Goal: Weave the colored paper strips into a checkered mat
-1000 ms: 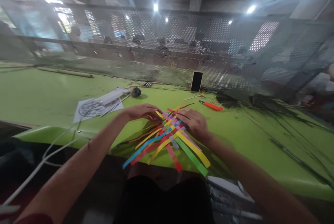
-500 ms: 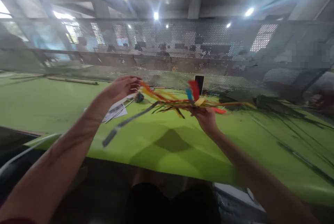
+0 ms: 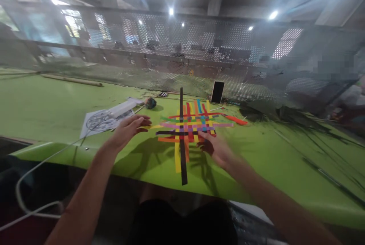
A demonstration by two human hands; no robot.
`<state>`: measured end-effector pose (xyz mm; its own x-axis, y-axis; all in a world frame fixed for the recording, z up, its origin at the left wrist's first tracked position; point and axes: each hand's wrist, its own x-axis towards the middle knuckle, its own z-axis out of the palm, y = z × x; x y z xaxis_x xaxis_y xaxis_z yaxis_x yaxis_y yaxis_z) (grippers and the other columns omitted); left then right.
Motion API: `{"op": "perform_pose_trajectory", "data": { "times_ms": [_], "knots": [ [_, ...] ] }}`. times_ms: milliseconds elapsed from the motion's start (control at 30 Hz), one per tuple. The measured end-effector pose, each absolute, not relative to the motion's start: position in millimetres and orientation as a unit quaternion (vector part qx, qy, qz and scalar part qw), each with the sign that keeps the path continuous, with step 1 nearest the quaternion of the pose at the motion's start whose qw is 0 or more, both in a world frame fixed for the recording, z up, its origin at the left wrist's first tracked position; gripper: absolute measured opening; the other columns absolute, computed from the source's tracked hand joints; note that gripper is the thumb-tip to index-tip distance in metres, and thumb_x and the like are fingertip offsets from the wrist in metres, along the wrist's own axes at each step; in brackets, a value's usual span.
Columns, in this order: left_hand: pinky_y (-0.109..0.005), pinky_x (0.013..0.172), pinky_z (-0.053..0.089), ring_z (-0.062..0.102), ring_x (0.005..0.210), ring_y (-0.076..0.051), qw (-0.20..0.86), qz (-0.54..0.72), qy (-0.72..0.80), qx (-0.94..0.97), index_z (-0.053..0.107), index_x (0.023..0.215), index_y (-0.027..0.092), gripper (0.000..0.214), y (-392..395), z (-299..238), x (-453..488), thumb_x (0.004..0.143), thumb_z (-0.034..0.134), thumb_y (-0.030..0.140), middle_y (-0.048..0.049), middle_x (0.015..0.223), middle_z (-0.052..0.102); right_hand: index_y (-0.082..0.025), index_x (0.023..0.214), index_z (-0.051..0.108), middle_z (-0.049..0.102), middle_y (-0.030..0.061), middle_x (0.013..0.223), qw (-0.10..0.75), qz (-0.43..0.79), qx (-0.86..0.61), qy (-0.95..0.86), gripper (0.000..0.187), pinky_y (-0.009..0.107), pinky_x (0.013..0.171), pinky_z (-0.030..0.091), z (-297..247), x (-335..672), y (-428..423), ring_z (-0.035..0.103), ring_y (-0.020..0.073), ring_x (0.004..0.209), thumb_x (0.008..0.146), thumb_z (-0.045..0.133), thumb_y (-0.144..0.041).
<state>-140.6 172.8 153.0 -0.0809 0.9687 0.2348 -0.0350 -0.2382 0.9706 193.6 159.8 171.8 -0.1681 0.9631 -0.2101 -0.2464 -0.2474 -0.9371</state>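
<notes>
A loose mat of woven coloured strips (image 3: 196,126) is held up in front of me over the green tabletop, its strips crossing in red, yellow, blue, purple, orange and green. One long black strip (image 3: 181,100) runs through it and sticks out well beyond both ends. My right hand (image 3: 216,148) grips the mat's near right corner, thumb on top. At the left side, my left hand (image 3: 131,129) has its fingertips closed at the end of a yellow strip (image 3: 155,126) that juts from the mat.
Behind the mat lies an orange-handled tool (image 3: 236,120). A dark phone-like slab (image 3: 217,92) stands at the mesh screen. A dark ball (image 3: 150,103) and patterned paper (image 3: 99,121) are at left. Dark leaves (image 3: 256,110) lie right; a white cable (image 3: 42,167) hangs over the front edge.
The mat has turned from edge-on to facing me, so its weave shows. My left hand has moved lower and closed on a yellow strip; my right hand has come down slightly.
</notes>
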Motion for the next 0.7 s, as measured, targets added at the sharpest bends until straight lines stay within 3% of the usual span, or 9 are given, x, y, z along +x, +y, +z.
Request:
{"op": "perform_pose_trajectory", "data": {
  "times_ms": [200,300,400,467,567,700],
  "knots": [
    [-0.033,0.084,0.056,0.069,0.089,-0.02,0.193,0.56,0.499,0.632,0.07,0.095,0.021,0.024,152.4,145.5,-142.4,0.088,0.068,0.044,-0.0043,0.093,0.073,-0.017,0.094,0.064,0.077,0.0077,0.086,0.366,0.658,-0.496,-0.433,0.011,0.02,0.041,0.05,164.7,198.6,148.2,0.071,0.0147,0.062,0.094,0.063,-0.028],
    [-0.033,0.084,0.055,0.068,0.089,-0.02,0.141,0.505,0.489,0.697,0.07,0.099,0.022,0.019,139.1,147.3,-133.4,0.092,0.064,0.038,-0.0045,0.096,0.073,-0.019,0.103,0.06,0.077,0.0115,0.097,0.293,0.658,-0.486,-0.495,0.021,0.021,0.04,0.05,169.2,212.3,141.2,0.073,0.0172,0.067,0.097,0.058,-0.039],
    [-0.031,0.084,0.053,0.067,0.091,-0.019,0.118,0.43,0.434,0.783,0.07,0.1,0.021,0.016,125.0,148.5,-114.0,0.097,0.059,0.033,-0.0046,0.097,0.072,-0.02,0.115,0.057,0.076,0.0096,0.09,0.255,0.62,-0.505,-0.544,0.026,0.021,0.041,0.048,173.8,232.2,133.7,0.072,0.017,0.064,0.095,0.06,-0.035],
    [-0.03,0.087,0.053,0.067,0.096,-0.019,0.111,0.403,0.403,0.814,0.069,0.1,0.021,0.016,116.8,147.4,-98.9,0.1,0.056,0.03,-0.0045,0.1,0.071,-0.019,0.115,0.06,0.074,0.0057,0.081,0.233,0.562,-0.556,-0.566,0.026,0.021,0.04,0.045,175.9,246.6,127.6,0.07,0.0161,0.06,0.091,0.06,-0.028],
    [-0.035,0.097,0.05,0.064,0.106,-0.02,0.105,0.358,0.363,0.854,0.067,0.105,0.021,0.016,110.4,144.6,-78.9,0.103,0.052,0.027,-0.005,0.106,0.07,-0.018,0.092,0.066,0.071,0.0036,0.074,0.2,0.433,-0.578,-0.662,0.01,0.024,0.045,0.047,177.9,262.6,116.9,0.066,0.0152,0.057,0.087,0.059,-0.023],
    [-0.04,0.104,0.048,0.062,0.113,-0.022,0.093,0.298,0.326,0.892,0.065,0.109,0.02,0.017,116.8,145.2,-62.4,0.103,0.049,0.023,-0.007,0.114,0.069,-0.02,0.086,0.068,0.073,0.0059,0.086,0.242,0.196,-0.433,-0.846,0.012,0.034,0.07,0.056,178.8,257.4,109.3,0.068,0.0193,0.077,0.089,0.057,-0.017]
  ]
}}
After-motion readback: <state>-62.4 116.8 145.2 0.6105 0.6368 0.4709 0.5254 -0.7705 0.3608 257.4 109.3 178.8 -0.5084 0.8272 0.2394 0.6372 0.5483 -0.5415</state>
